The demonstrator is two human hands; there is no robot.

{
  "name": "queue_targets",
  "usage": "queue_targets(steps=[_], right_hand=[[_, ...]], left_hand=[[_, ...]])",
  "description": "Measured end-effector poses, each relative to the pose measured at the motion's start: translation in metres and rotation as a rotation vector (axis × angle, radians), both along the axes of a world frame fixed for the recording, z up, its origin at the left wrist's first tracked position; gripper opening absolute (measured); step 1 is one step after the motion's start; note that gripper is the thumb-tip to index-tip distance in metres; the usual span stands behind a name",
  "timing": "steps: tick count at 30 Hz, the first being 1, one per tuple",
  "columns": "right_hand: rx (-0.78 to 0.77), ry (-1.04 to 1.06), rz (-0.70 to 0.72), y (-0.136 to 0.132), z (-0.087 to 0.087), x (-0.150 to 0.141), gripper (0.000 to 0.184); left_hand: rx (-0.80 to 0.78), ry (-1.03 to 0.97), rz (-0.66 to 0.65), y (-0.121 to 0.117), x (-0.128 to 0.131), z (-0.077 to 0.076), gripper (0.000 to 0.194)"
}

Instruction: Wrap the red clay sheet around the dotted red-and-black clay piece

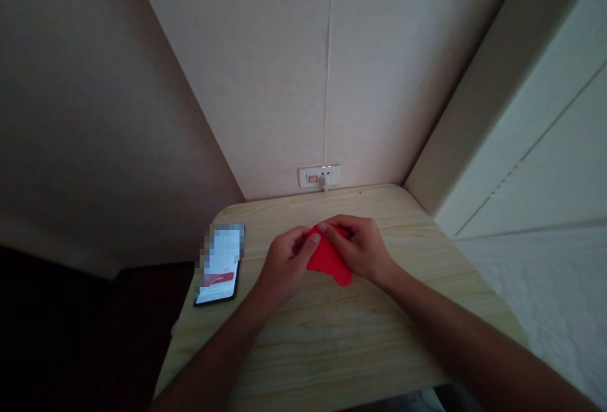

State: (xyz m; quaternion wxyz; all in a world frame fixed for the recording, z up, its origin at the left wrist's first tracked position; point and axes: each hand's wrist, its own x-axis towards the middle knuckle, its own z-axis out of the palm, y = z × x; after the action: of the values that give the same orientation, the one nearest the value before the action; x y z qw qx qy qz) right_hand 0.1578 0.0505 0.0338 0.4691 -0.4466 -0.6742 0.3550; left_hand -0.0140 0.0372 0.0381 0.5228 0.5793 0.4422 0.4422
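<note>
A red sheet of paper (327,261), partly folded, is held just above the middle of a light wooden table (332,330). My left hand (287,262) pinches its left edge, with the thumb pressed on the red surface. My right hand (358,246) grips the upper right part, fingers curled over the top edge. Both hands meet at the paper's top. The part of the paper under my fingers is hidden.
A phone (219,264) with a lit screen lies near the table's left edge. A wall socket (319,177) with a plug sits on the wall behind the table. A white cabinet (535,140) stands along the right side. Dark floor lies to the left.
</note>
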Motion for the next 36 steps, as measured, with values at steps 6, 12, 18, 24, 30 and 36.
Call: queue_targets(steps=[6, 12, 18, 24, 30, 36], right_hand=[[0.040, -0.118, 0.096, -0.012, -0.004, 0.005, 0.024], [-0.013, -0.113, 0.152, -0.016, -0.006, 0.004, 0.029], [-0.010, -0.134, 0.154, -0.018, -0.008, 0.004, 0.036], [-0.021, -0.130, 0.135, -0.019, -0.010, 0.003, 0.030], [-0.054, -0.050, 0.139, -0.019, -0.012, 0.003, 0.015], [-0.055, -0.016, 0.129, -0.020, -0.010, 0.004, 0.023]], left_hand=[[-0.051, 0.015, -0.015, -0.010, -0.002, -0.015, 0.030], [-0.076, -0.012, 0.006, -0.018, -0.004, -0.020, 0.032], [-0.020, -0.043, 0.040, -0.018, -0.006, -0.021, 0.029], [0.047, 0.040, 0.162, -0.015, -0.005, -0.025, 0.021], [0.134, -0.049, 0.188, -0.015, -0.005, -0.028, 0.014], [0.141, -0.012, 0.234, -0.015, -0.006, -0.026, 0.008]])
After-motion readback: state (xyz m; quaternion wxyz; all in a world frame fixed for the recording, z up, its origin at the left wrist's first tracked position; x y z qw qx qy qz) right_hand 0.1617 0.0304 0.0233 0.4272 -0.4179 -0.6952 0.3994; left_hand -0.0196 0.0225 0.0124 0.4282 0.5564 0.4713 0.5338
